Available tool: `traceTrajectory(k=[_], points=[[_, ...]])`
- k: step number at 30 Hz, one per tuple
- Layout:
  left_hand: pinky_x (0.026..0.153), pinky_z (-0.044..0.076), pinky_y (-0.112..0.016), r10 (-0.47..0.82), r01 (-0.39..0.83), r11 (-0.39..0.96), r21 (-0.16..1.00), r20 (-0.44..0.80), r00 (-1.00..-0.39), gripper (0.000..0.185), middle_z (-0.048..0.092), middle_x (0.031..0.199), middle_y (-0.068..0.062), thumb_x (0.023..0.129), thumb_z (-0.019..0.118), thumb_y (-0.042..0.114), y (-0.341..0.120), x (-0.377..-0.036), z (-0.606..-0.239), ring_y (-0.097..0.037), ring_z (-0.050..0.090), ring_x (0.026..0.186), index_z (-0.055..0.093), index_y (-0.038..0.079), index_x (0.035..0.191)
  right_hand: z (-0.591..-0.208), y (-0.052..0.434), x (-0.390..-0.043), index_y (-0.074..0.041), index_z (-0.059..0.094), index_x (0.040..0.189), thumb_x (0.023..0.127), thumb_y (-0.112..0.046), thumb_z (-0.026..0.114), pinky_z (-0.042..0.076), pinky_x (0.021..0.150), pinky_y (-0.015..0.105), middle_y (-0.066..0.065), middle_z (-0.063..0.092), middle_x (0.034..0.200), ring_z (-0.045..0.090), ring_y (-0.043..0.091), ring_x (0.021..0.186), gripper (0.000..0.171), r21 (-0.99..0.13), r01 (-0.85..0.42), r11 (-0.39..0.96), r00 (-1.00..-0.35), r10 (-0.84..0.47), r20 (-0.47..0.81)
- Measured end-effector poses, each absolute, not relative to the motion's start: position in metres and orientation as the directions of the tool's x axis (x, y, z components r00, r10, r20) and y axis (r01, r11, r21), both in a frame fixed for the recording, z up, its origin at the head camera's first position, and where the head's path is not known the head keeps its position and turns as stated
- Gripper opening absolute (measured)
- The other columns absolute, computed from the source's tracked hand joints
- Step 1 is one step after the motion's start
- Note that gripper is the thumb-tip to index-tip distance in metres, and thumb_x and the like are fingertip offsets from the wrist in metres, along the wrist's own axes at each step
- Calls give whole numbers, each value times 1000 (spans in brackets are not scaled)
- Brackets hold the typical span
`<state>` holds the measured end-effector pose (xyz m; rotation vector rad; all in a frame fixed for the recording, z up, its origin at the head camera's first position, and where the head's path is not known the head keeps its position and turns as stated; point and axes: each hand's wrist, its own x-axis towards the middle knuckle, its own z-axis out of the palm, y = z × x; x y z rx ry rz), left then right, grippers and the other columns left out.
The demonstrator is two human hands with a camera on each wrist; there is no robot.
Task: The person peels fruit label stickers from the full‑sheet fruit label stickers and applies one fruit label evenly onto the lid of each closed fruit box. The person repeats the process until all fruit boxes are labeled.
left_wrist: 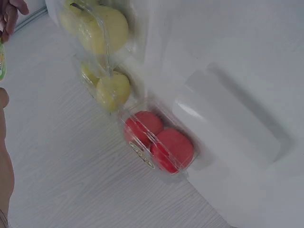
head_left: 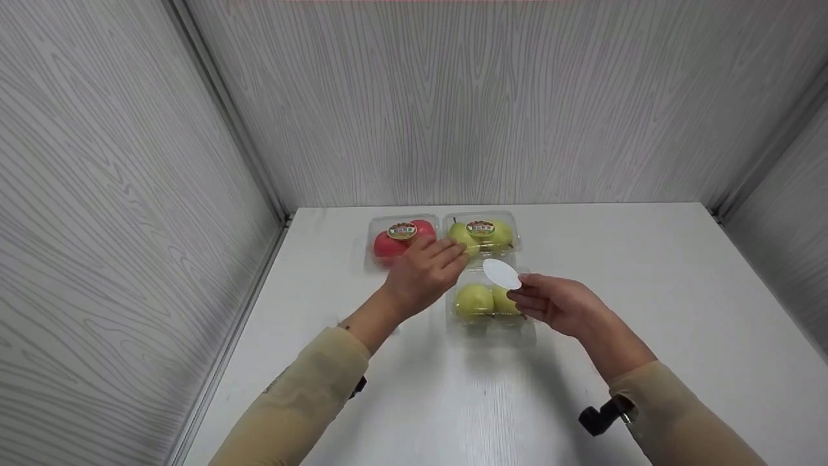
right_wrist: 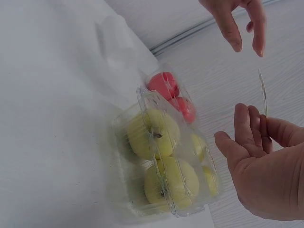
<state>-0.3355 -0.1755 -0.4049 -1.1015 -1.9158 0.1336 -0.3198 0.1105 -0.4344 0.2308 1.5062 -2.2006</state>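
My right hand (head_left: 559, 304) pinches an oval label (head_left: 502, 274) at its edge, its white back facing up in the head view. Seen edge-on in the right wrist view, the label (right_wrist: 263, 92) stands between thumb and fingers; its green printed side (left_wrist: 2, 61) shows in the left wrist view. My left hand (head_left: 427, 275) hovers to the left, holding nothing, thumb and fingers apart in the right wrist view. Below the label sits a clear clamshell box of green pears (right_wrist: 154, 135) with no label visible on its lid. My right fingers partly cover that box in the head view.
Behind stand two labelled clear boxes, one of red apple-like fruit (head_left: 389, 246), the other of green pears (head_left: 498, 236). A white block-like object (left_wrist: 232, 118) lies on the white table (head_left: 614, 259), mostly hidden by the left arm in the head view. Wood-grain panels (head_left: 453, 103) enclose the table.
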Motion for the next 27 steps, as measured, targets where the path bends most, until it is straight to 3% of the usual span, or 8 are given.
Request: traceTrajectory(k=[4,16,27], points=[[91,57,-35,784,617,546,-567,606,-137,18,79,118,-5,99,74,6,-172,-335,-408,-20,74,110,81,10,114,-436,109,-320,-7,75,96,106,-13,64,59,95,36,8,79,92,79,17,92,16,-850,463,-251,-873,-297,-388],[91,57,-33,806,647,468,-602,591,-32,11,80,115,-5,97,76,5,-169,-337,-413,-20,74,107,79,9,106,-438,107,-321,-6,77,99,106,-10,64,58,97,38,9,79,94,79,19,94,16,-854,471,-221,-854,-355,-380],[93,57,-33,845,630,433,-645,533,-36,12,79,117,-4,100,72,7,-168,-335,-414,-18,74,108,80,11,107,-440,108,-321,-5,78,105,106,-13,65,57,99,38,10,80,101,79,19,97,15,-869,462,-175,-847,-376,-375]])
